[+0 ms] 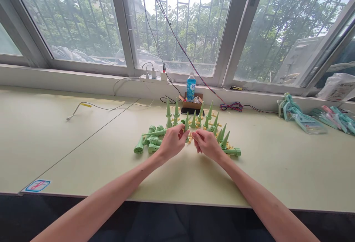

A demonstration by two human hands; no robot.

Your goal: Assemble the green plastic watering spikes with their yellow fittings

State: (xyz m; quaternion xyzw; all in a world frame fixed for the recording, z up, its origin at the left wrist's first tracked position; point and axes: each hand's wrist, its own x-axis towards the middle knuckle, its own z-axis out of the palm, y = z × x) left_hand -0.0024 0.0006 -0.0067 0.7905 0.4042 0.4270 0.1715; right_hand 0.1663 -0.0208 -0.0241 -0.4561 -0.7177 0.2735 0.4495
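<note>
Both my hands meet at the middle of a pale green table (pixel 83 153). My left hand (pixel 172 142) is closed around a green cone spike (pixel 186 123) that points up between the fingers. My right hand (pixel 206 144) pinches a small yellow part (pixel 190 138) right next to that spike. Around the hands lie and stand several green cone spikes (pixel 210 118), some upright behind, some on their sides at the left (pixel 149 140) and one at the right (pixel 233 152). Small yellow pieces are scattered among them.
A blue bottle (pixel 191 87) stands in a small cardboard box (pixel 191 104) by the window sill. Cables (pixel 231 106) and a white cord (pixel 83 106) run along the back. Packaged teal items (pixel 302 118) lie at far right. A sticker (pixel 37 185) marks the near left edge.
</note>
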